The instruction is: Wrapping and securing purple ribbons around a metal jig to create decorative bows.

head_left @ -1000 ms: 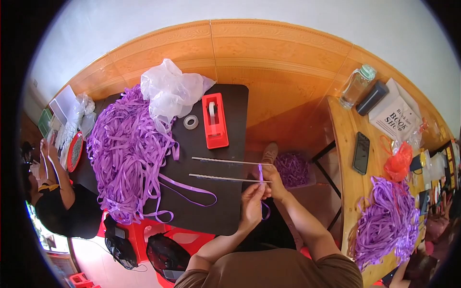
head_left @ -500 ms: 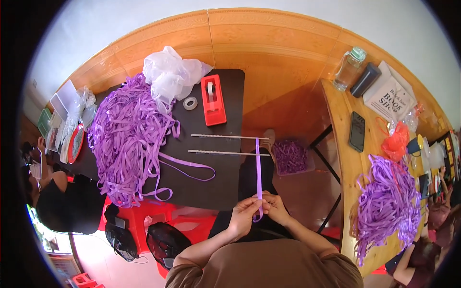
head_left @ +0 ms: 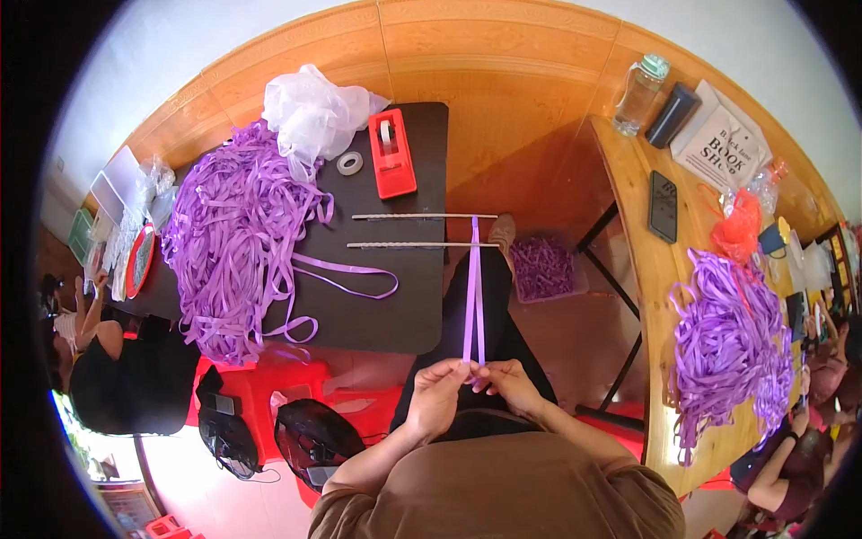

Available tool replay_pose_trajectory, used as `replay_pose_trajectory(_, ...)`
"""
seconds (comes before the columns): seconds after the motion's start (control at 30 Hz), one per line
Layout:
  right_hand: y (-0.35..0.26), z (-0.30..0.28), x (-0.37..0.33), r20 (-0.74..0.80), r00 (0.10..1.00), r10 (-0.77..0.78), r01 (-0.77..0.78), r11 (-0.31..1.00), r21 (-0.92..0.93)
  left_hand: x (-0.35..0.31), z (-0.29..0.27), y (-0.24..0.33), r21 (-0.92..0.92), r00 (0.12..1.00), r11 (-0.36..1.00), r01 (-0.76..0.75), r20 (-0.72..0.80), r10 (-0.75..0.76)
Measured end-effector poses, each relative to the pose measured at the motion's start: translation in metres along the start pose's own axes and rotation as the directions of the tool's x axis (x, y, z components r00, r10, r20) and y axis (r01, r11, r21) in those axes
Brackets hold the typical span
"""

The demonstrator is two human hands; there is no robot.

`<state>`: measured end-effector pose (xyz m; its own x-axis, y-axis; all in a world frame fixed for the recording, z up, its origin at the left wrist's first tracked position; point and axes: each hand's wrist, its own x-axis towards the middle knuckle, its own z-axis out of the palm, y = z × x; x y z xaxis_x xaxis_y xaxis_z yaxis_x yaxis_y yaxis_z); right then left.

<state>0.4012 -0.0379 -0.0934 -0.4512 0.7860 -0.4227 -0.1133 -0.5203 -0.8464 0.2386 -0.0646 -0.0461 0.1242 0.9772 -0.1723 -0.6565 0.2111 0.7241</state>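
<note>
A long purple ribbon strip [head_left: 473,287] runs doubled from the two thin metal rods [head_left: 422,230] at the black table's right edge down to my lap. My left hand [head_left: 437,393] and my right hand [head_left: 510,384] meet at its lower ends and pinch them taut between the fingertips. The strip loops around the far rod. A big heap of purple ribbons [head_left: 235,235] lies on the left part of the black table [head_left: 395,310].
A red tape dispenser [head_left: 391,153], a tape roll [head_left: 349,163] and a white plastic bag [head_left: 310,112] sit at the table's far end. A box of purple bits [head_left: 543,268] stands on the floor. A wooden table on the right holds ribbons [head_left: 723,337], a phone [head_left: 663,207] and a bottle [head_left: 639,83]. A person sits at left [head_left: 108,359].
Both hands moved back from the rods toward my body, drawing the purple strip out long and straight from the rods to my lap.
</note>
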Motion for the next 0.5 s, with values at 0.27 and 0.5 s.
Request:
replay_pose_trajectory(0.27,0.006,-0.001,0.002,-0.072,0.987,0.143,-0.139,0.989,0.052,-0.004,0.009,0.02,-0.046,0.999,0.999,-0.026,-0.026,0.025)
replay_pose_trajectory(0.5,-0.007,0.003,0.015,-0.128,0.959,0.251,-0.229,0.959,0.165,-0.013,-0.003,0.022,0.033,0.996,0.998,0.051,-0.069,-0.048)
